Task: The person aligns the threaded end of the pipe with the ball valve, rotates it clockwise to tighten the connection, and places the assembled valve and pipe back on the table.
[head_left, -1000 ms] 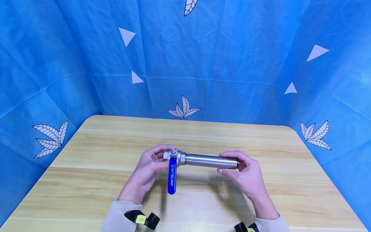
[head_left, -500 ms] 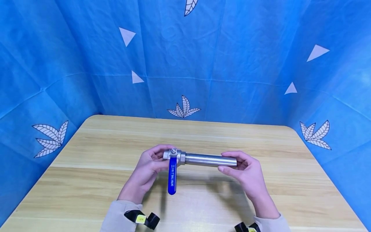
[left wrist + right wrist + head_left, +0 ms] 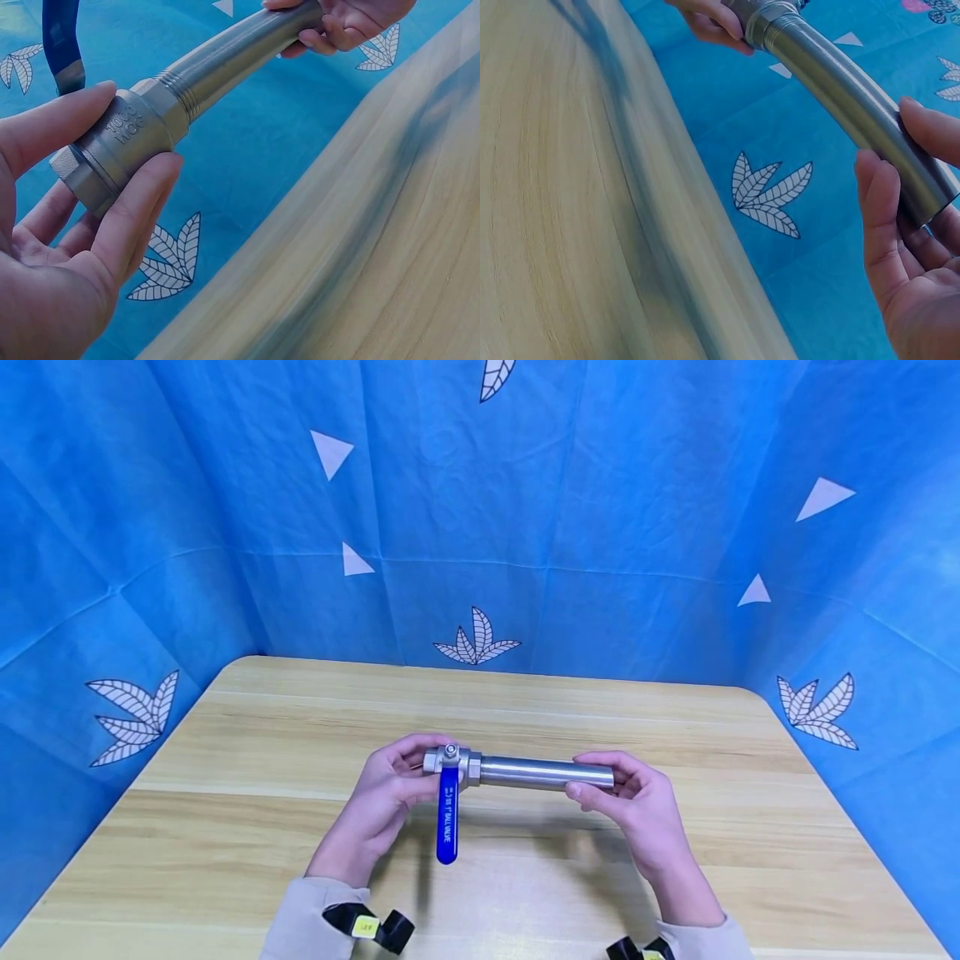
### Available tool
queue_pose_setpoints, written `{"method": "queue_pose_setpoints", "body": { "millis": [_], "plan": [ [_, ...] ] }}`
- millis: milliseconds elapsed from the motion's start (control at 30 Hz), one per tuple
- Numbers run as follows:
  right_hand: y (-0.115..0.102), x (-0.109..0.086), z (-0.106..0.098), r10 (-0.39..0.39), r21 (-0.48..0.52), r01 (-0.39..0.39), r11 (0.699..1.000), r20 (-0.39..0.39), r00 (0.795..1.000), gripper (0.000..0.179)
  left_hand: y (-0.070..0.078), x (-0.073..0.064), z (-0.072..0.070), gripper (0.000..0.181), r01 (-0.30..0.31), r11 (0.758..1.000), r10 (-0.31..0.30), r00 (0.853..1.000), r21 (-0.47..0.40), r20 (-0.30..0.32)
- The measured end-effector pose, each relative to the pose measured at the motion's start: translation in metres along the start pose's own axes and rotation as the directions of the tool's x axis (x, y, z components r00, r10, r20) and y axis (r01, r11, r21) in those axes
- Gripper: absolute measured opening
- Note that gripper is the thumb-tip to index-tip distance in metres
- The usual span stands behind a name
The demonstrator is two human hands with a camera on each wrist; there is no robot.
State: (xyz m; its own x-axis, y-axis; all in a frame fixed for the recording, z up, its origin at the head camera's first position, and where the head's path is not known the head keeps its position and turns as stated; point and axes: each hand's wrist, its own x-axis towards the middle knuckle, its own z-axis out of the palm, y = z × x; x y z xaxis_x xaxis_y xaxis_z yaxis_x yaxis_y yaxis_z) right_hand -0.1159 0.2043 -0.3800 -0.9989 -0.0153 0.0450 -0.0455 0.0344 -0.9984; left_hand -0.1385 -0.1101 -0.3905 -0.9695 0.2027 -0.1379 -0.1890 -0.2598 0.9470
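Observation:
A metal ball valve (image 3: 467,768) with a long blue lever handle (image 3: 447,818) is held above the table. My left hand (image 3: 378,797) grips the valve body (image 3: 127,139) between thumb and fingers, around its hexagonal end. From the valve's right side runs a straight steel pipe (image 3: 536,772), with some thread showing at the joint in the left wrist view. My right hand (image 3: 641,806) pinches the pipe's free end, thumb on the near side and fingers on the far side. In the head view the lever points toward me.
The light wooden table (image 3: 300,718) lies under both hands. Blue cloth (image 3: 480,510) with white leaf and triangle prints hangs behind it and along both sides. Black straps with small cameras (image 3: 393,932) sit on the wrists.
My right thumb and fingers have shifted slightly on the pipe's free end. The left hand and the valve stay almost where they were.

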Motion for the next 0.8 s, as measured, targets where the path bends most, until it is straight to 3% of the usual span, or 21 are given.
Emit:
{"method": "queue_pose_setpoints", "body": {
  "millis": [333,567,800],
  "plan": [
    [-0.0003,0.0003,-0.0004,0.003,0.014,-0.004,1.0,0.028,1.0,0.033,0.0009,-0.0003,0.0007,0.048,-0.001,1.0,0.001,1.0,-0.023,-0.002],
    [-0.0018,-0.0029,-0.0035,-0.052,0.017,0.051,0.999,0.089,0.995,0.051,0.0033,-0.0011,0.0017,0.052,0.014,0.999,-0.015,1.0,-0.038,-0.015],
    [-0.0018,-0.0017,0.0001,-0.128,-0.079,0.131,0.988,0.032,0.991,0.048,0.0031,-0.0006,0.0012,0.052,0.018,0.999,-0.019,1.0,-0.041,-0.02]
  ]
}}
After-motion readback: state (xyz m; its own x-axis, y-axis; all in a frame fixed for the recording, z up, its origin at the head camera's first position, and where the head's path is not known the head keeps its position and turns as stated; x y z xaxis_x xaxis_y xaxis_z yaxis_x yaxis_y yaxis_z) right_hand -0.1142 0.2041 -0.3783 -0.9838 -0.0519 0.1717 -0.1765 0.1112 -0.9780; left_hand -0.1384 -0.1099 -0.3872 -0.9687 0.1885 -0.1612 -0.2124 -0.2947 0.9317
